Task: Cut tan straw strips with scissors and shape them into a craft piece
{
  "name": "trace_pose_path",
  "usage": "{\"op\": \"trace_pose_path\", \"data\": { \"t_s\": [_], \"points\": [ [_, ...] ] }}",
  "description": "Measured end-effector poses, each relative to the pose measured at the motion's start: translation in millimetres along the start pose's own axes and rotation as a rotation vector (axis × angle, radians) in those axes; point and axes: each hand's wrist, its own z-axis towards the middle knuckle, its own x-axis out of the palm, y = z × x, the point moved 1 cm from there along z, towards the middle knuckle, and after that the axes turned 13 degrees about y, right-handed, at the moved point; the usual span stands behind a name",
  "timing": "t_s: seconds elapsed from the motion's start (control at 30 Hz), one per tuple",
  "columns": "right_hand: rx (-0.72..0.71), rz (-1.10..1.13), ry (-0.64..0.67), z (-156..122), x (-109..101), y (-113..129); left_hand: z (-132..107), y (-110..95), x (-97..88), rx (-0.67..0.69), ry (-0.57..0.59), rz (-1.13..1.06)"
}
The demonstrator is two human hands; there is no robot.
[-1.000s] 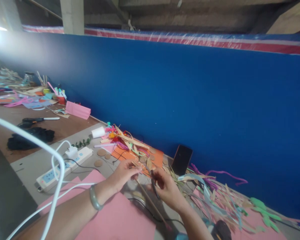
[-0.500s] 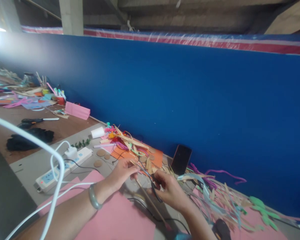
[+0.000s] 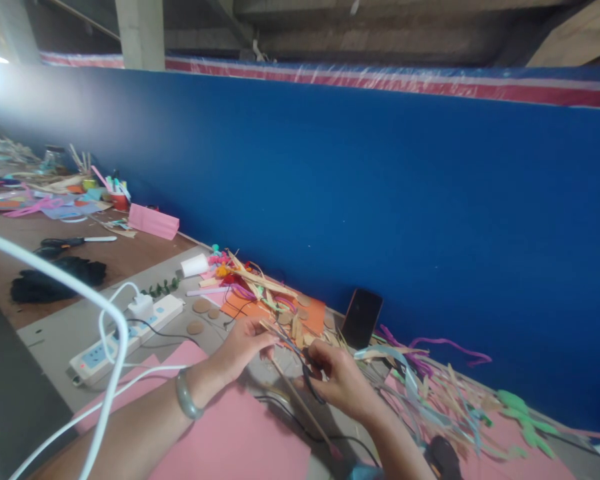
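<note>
My left hand (image 3: pixel 245 345), wearing a jade-coloured bangle (image 3: pixel 186 395) at the wrist, is closed in a pinch on a thin tan stick (image 3: pixel 301 407). The stick slants down to the right and has a pinkish lower end. In my right hand (image 3: pixel 341 381) is a pair of scissors (image 3: pixel 311 385) with black handles. Its blades point up and left, right beside my left fingertips. Whether the blades touch the stick I cannot make out. Below both hands lies a pink paper sheet (image 3: pixel 240 433).
A white power strip (image 3: pixel 125 340) with cables stands at left. Behind my hands lie orange paper (image 3: pixel 313 313), wooden discs (image 3: pixel 201 305) and husk strips. A phone (image 3: pixel 362 319) leans on the blue partition (image 3: pixel 330 187). Coloured strips and a green shape (image 3: pixel 525 420) are at right.
The scissor blades sit at a slightly different angle beside my left fingertips. Otherwise both hands keep nearly the same place, and the view has shifted a little.
</note>
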Motion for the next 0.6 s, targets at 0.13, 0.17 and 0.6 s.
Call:
{"op": "trace_pose_path", "data": {
  "t_s": [0.13,0.17,0.6],
  "points": [
    [0.003,0.030,-0.001,0.2,0.7,-1.1,-1.2,0.1,0.1,0.003,0.014,0.006],
    [0.005,0.029,0.001,0.2,1.0,-1.2,-1.3,-0.1,0.3,0.004,0.020,0.007],
    [0.004,0.065,0.011,0.2,0.1,-0.6,-0.6,2.8,-1.0,0.016,0.015,0.007]
  ]
}}
